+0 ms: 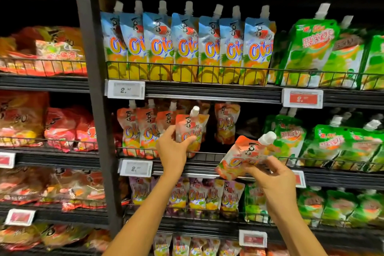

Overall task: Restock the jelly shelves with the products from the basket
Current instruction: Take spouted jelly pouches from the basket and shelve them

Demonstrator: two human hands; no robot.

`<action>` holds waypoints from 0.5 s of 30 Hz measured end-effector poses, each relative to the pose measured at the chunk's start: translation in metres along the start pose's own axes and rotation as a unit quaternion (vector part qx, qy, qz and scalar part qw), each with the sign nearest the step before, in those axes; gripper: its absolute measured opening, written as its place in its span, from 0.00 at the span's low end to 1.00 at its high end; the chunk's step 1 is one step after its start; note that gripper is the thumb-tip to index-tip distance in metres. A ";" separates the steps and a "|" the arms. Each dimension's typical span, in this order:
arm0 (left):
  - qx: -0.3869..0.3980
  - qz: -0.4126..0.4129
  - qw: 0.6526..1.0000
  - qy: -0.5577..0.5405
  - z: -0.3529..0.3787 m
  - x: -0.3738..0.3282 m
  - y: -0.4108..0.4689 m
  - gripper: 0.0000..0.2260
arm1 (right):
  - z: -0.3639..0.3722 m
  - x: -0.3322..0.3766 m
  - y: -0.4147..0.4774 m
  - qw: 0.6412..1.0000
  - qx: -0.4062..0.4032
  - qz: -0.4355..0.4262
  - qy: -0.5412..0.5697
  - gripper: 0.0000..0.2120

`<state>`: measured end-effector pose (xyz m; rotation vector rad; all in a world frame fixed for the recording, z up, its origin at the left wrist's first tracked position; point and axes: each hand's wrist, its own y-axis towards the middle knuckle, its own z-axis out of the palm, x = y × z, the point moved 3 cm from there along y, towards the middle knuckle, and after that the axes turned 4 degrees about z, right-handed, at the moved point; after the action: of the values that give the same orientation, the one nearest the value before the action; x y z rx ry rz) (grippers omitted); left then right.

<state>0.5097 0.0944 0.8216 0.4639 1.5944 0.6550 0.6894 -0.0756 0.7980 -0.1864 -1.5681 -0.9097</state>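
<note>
My left hand (pixel 173 148) grips an orange jelly pouch (pixel 190 129) with a white cap, upright at the wire rail of the middle shelf (pixel 209 155), just right of three matching pouches (pixel 143 131). In front of the same shelf, my right hand (pixel 272 174) pinches a second orange pouch (pixel 243 157) by its lower part, tilted with the cap up to the right. One more orange pouch (pixel 226 123) stands farther back, with a dark gap on either side of it. The basket is out of view.
Blue-and-yellow pouches (pixel 187 45) fill the shelf above. Green pouches (pixel 332 143) stand to the right, purple ones (pixel 197 195) below. Red and orange bags (pixel 62 129) sit in the left bay behind a black upright post (pixel 93 89). Price tags (pixel 136 168) line the shelf edges.
</note>
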 end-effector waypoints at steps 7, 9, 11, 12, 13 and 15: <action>0.035 0.010 0.994 0.102 -0.009 0.000 0.005 0.10 | 0.025 0.015 0.027 0.998 -0.006 -0.057 0.002 0.13; 0.046 0.016 0.990 0.131 -0.013 -0.001 0.006 0.10 | 0.034 0.015 0.039 0.998 -0.009 -0.065 -0.002 0.13; 0.048 0.010 0.988 0.143 -0.017 0.001 0.006 0.08 | 0.044 0.014 0.049 0.997 -0.007 -0.070 -0.005 0.12; 0.050 0.006 0.988 0.147 -0.018 0.003 0.005 0.07 | 0.048 0.013 0.054 0.998 -0.005 -0.070 -0.009 0.12; 0.051 0.001 0.987 0.155 -0.019 0.005 0.004 0.08 | 0.052 0.012 0.058 0.998 -0.002 -0.066 -0.012 0.12; 0.039 -0.012 0.981 0.187 -0.022 0.007 0.003 0.09 | 0.061 0.008 0.063 0.998 0.008 -0.052 -0.031 0.13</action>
<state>0.4866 0.0985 0.8193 0.3935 1.9841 0.6902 0.6780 0.0024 0.8365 -0.1250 -1.6544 -0.9803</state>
